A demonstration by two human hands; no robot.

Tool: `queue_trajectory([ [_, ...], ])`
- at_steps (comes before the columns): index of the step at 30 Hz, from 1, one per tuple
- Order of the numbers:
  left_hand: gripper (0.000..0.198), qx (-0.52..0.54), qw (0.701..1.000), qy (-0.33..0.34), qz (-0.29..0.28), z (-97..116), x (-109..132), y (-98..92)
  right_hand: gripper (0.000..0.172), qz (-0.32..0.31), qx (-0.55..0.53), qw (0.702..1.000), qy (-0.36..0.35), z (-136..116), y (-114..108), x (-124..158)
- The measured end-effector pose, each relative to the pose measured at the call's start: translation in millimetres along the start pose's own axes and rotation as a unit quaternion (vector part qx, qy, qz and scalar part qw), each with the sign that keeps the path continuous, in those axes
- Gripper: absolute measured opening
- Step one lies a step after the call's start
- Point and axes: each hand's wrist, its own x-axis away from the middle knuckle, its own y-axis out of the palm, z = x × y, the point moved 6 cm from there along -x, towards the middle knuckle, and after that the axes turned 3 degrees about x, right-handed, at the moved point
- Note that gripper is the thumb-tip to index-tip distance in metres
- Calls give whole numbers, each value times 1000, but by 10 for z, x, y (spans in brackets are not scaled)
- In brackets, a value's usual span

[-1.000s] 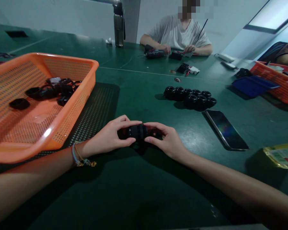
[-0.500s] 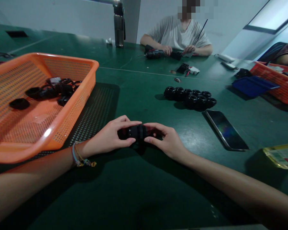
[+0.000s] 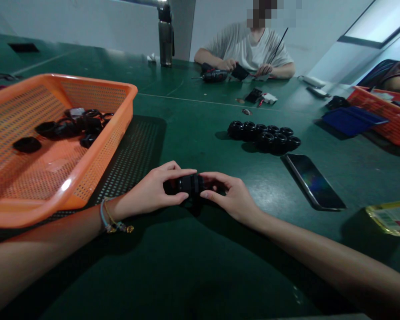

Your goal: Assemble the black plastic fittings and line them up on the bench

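A black cylindrical part [image 3: 190,183] lies sideways between my two hands, low over the green table [image 3: 173,262]. My left hand [image 3: 156,186] grips its left end between thumb and fingers. At its right end, the thumb and fingers of my right hand [image 3: 231,193] close round it. Several black round parts [image 3: 266,135] stand in a tight group beyond my right hand. To the left, an orange perforated basket [image 3: 102,166] holds more black parts [image 3: 66,126], some of them ring-shaped.
A phone [image 3: 315,181] lies right of my hands, near a yellow-edged box [image 3: 391,218]. Across the table a person [image 3: 246,51] handles a black item beside a power drill [image 3: 214,75]. A bottle [image 3: 166,38], blue tray [image 3: 351,119] and another orange basket [image 3: 391,115] stand farther back.
Across the table, the person's black item has been raised and tilted. My hands and the black part look almost unmoved.
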Motion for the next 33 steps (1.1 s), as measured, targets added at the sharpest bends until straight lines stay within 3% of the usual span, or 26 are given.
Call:
queue_trajectory([
  [33,47,-6,1000,2,3,-22,5,7,25,-4,42,999,4,-39,1,-3],
])
